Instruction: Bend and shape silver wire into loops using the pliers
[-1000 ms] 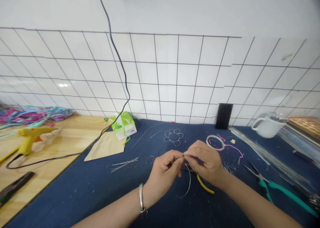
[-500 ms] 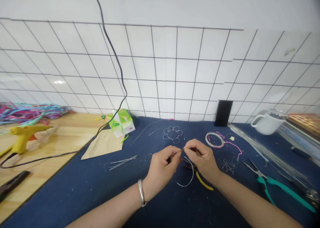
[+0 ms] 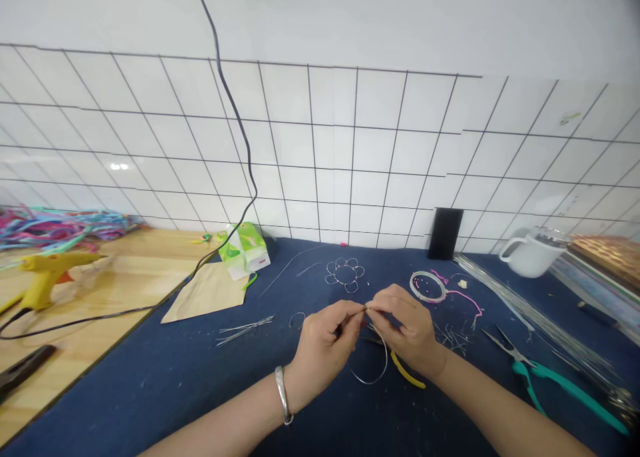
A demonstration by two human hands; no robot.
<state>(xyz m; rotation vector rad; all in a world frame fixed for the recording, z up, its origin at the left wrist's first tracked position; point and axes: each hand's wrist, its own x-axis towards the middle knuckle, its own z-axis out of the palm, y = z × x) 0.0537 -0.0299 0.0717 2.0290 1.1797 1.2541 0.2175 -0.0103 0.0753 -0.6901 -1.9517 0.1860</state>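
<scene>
My left hand (image 3: 324, 350), with a silver bangle at its wrist, is closed in a pinch on a thin silver wire (image 3: 373, 382). Thumb and fingertips of my right hand (image 3: 407, 323) pinch the same wire close by, so the two sets of fingertips almost touch. The wire hangs in a curve below the hands, and its pinched end is mostly hidden by the fingers. Under my right hand lies a tool with a yellow handle (image 3: 409, 373), partly covered. Just beyond the hands rests a flower-shaped wire frame (image 3: 336, 274) with several loops around a ring.
To the right are a round ring dish with pink beads (image 3: 445, 295), teal-handled pliers (image 3: 575, 393), a bundle of wires (image 3: 535, 317) and a white cup (image 3: 530, 257). Cut wires (image 3: 245, 330), a tissue pack (image 3: 250, 247) and a yellow glue gun (image 3: 43, 277) lie left.
The fingertips have come closer together on the wire, and its hanging curve has shifted slightly. The camera view has tilted a little; the things on the table stay put.
</scene>
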